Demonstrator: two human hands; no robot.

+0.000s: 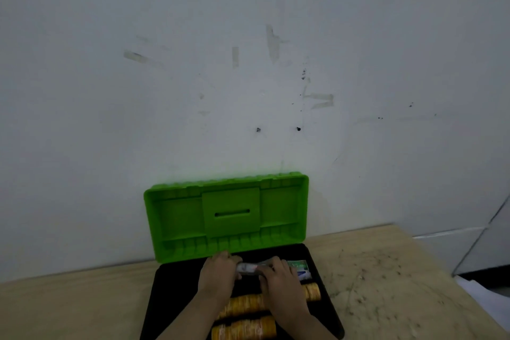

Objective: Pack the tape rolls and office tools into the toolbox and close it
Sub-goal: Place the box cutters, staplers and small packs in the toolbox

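Here's the pale wooden tabletop [69, 306], pushed right up to the wall [248, 63]. The toolbox [171, 298] sits on it, black base down and green lid [226, 215] standing open. Dark specks [372, 265] scatter across the wood on the right.

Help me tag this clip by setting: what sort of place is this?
Likely a plain workroom or storage corner: a scuffed, speckled wooden table stands against a white wall marked with old tape strips and small holes, and a toolbox with its green lid open sits on the table.
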